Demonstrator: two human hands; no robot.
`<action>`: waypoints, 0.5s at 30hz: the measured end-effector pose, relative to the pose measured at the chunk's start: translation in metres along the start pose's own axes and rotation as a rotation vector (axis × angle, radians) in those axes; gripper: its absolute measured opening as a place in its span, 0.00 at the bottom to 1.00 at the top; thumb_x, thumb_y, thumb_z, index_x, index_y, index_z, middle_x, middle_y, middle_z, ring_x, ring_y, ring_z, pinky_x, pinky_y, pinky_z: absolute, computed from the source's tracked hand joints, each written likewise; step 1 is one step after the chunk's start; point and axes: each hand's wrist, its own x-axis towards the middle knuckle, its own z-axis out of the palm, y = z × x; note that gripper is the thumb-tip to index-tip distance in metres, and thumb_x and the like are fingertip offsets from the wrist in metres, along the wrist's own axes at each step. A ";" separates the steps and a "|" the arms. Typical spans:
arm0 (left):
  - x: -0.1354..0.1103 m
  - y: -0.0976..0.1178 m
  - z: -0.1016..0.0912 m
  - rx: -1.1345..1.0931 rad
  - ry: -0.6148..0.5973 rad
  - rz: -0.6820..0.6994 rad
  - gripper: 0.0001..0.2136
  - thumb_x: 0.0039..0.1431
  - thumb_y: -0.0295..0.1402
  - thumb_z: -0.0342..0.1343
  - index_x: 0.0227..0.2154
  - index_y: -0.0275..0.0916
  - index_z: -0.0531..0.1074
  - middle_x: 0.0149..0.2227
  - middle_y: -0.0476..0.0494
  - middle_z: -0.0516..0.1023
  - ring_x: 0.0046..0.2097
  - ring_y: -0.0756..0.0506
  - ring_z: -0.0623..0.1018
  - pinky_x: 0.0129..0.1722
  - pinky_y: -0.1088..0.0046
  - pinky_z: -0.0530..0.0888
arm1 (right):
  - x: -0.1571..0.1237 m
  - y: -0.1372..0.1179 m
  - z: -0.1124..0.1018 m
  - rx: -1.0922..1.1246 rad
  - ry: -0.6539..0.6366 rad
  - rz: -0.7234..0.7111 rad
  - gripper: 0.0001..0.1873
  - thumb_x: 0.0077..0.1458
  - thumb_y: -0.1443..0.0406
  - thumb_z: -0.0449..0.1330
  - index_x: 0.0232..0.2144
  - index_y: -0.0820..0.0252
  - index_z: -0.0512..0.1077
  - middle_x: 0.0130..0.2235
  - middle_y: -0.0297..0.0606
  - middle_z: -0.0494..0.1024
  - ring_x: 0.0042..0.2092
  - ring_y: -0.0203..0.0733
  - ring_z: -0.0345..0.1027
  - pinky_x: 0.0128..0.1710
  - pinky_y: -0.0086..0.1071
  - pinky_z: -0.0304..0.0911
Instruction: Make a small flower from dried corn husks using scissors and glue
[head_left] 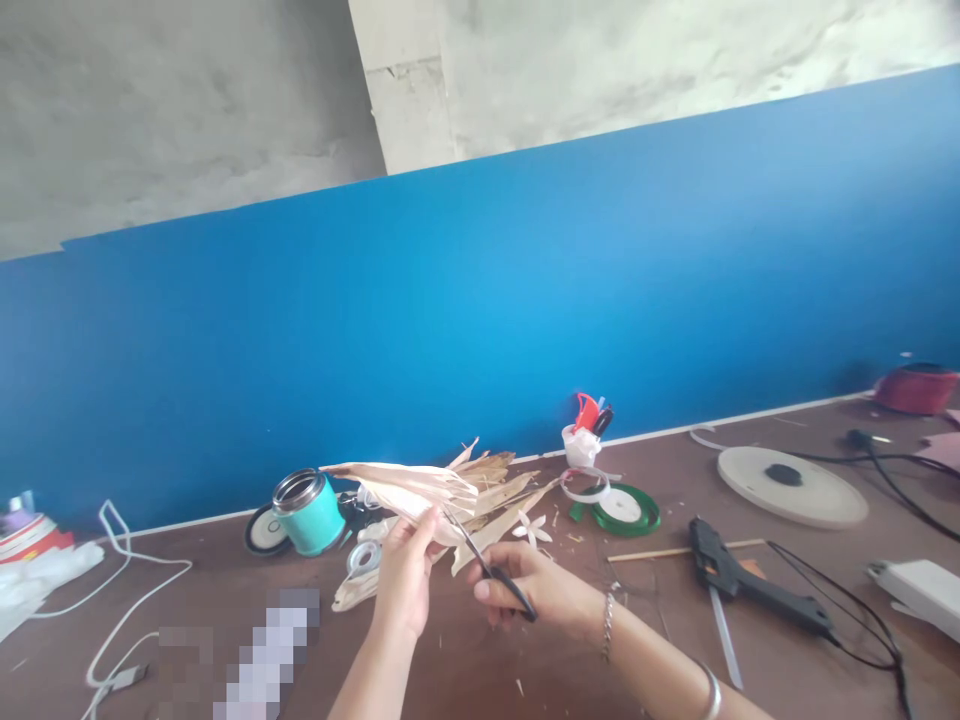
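My left hand (405, 570) is closed on a dried corn husk (397, 485), holding it up above the brown table (465, 670). In my right hand (536, 590) are black scissors (487, 565), their blades pointing up-left and meeting the husk near my left fingers. Behind my hands a pile of more dried husks (499, 480) lies on the table, and a small white husk flower (531, 528) sits beside it.
A teal jar (309, 512), tape rolls (364, 558), a green ribbon spool (624, 508), a white cup of tools (583, 435), a black glue gun (739, 580) with cord, a round white lid (791, 485), white cables (127, 600) and a blue wall behind.
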 end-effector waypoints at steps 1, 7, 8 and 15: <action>0.000 0.000 0.001 0.001 -0.002 0.000 0.11 0.43 0.36 0.65 0.25 0.35 0.72 0.24 0.48 0.77 0.28 0.49 0.76 0.30 0.74 0.70 | 0.000 0.000 0.000 0.000 -0.001 -0.001 0.24 0.38 0.49 0.67 0.30 0.62 0.69 0.19 0.29 0.69 0.21 0.31 0.62 0.20 0.23 0.55; 0.000 0.001 0.001 -0.004 -0.004 -0.007 0.11 0.42 0.36 0.66 0.25 0.34 0.73 0.23 0.48 0.77 0.26 0.50 0.75 0.30 0.74 0.70 | -0.001 0.001 -0.001 0.014 0.003 0.000 0.24 0.38 0.50 0.67 0.30 0.63 0.69 0.19 0.29 0.69 0.21 0.31 0.62 0.21 0.23 0.56; 0.001 0.001 0.001 -0.006 -0.004 -0.008 0.11 0.42 0.36 0.66 0.25 0.34 0.72 0.23 0.48 0.77 0.26 0.50 0.75 0.30 0.74 0.70 | -0.001 0.000 -0.001 0.016 0.004 -0.002 0.24 0.38 0.50 0.67 0.30 0.63 0.69 0.19 0.29 0.69 0.21 0.31 0.62 0.21 0.24 0.56; 0.001 0.001 -0.001 -0.013 -0.013 -0.023 0.11 0.42 0.35 0.66 0.25 0.33 0.73 0.25 0.46 0.78 0.28 0.49 0.76 0.31 0.74 0.71 | -0.002 -0.003 -0.001 0.015 -0.002 -0.001 0.24 0.38 0.50 0.67 0.30 0.62 0.69 0.19 0.28 0.69 0.22 0.30 0.62 0.21 0.23 0.55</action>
